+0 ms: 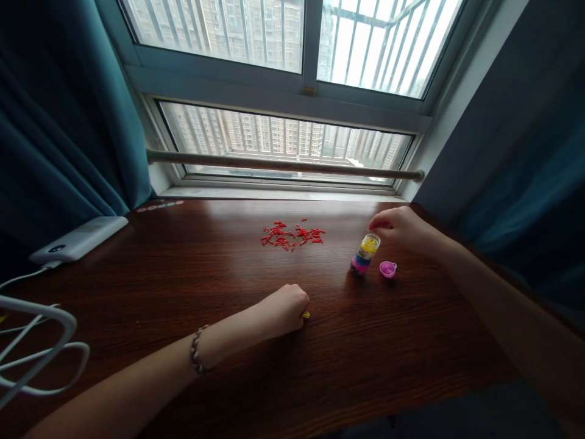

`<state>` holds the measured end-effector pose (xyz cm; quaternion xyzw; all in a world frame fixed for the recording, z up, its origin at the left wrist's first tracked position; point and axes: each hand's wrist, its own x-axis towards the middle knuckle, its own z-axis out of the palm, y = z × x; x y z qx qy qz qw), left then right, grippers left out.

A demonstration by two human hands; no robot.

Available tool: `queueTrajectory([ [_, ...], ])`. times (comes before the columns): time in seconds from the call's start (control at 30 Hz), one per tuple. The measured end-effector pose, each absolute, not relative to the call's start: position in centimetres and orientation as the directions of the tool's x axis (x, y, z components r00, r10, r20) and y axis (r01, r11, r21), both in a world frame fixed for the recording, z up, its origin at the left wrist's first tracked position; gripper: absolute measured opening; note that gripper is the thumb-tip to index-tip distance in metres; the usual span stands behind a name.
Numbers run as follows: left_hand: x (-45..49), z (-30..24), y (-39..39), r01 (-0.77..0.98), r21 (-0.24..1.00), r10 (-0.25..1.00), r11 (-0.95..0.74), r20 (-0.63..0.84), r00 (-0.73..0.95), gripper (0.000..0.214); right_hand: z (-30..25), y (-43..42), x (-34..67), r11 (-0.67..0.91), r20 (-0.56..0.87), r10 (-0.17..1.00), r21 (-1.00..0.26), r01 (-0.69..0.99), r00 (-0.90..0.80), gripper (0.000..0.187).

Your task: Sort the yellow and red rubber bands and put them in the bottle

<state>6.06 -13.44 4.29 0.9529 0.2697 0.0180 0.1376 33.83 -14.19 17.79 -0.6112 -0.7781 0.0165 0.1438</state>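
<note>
My left hand (287, 310) rests closed over the brown tabletop, with small yellow pieces (306, 315) poking out at its fingertips. My right hand (397, 224) hovers at the mouth of a small clear jar (364, 255), its fingers pinched together; whatever they pinch is too small to make out. Layers of yellow, blue and pink show inside the jar, which stands upright without a cap. Just right of it lies a small pink cup-shaped lid (388, 269) with a loop at its edge. Small thin red pieces (293, 236) lie scattered in a loose heap farther back, left of the jar.
A white power bank (81, 239) with a white cable (55, 353) sits at the left side of the wooden table (192, 268). Behind the table runs a rail (283, 164) before the window. Blue curtains (68, 110) hang at the sides.
</note>
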Motion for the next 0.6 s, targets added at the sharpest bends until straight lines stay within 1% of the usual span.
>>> queueTrajectory([
  [0.03,6.0,4.5,-13.4,0.5,0.313,0.512,-0.807,-0.048,0.857,0.016,17.7,-14.3,33.8,0.256,0.203,0.955,-0.196,0.946,-0.217,0.018],
  [0.1,6.0,4.8,-13.2,0.47,0.454,0.487,-0.757,-0.088,0.869,0.015,17.4,-14.6,34.0,0.268,0.218,0.949,-0.179,0.947,-0.227,0.02],
  [0.2,6.1,5.1,-12.5,0.425,0.697,0.458,-0.578,-0.154,0.875,0.012,16.2,-15.0,34.4,0.296,0.26,0.932,-0.135,0.946,-0.254,0.023],
  [0.27,6.4,5.1,-11.6,0.404,0.814,0.499,-0.417,-0.166,0.85,0.013,15.1,-15.2,34.8,0.303,0.254,0.929,-0.106,0.947,-0.269,0.025],
  [0.33,7.1,5.4,-10.5,0.345,0.896,0.57,-0.278,-0.135,0.81,0.013,14.0,-15.3,35.3,0.296,0.231,0.935,-0.094,0.951,-0.268,0.028],
  [0.4,8.0,6.3,-9.3,0.237,0.949,0.641,-0.209,-0.05,0.766,0.013,13.1,-15.3,35.6,0.294,0.212,0.94,-0.107,0.95,-0.267,0.03],
  [0.47,9.5,7.6,-8.2,0.111,0.97,0.695,-0.215,0.072,0.716,0.014,12.5,-15.3,35.8,0.306,0.199,0.94,-0.134,0.943,-0.277,0.03],
  [0.53,11.4,9.3,-7.2,0.021,0.958,0.72,-0.286,0.2,0.665,0.015,12.3,-15.1,35.7,0.332,0.184,0.936,-0.168,0.928,-0.301,0.025],
  [0.6,13.7,10.8,-6.4,-0.003,0.924,0.703,-0.383,0.294,0.648,0.018,12.4,-14.9,35.5,0.354,0.156,0.932,-0.2,0.914,-0.327,0.02],
])
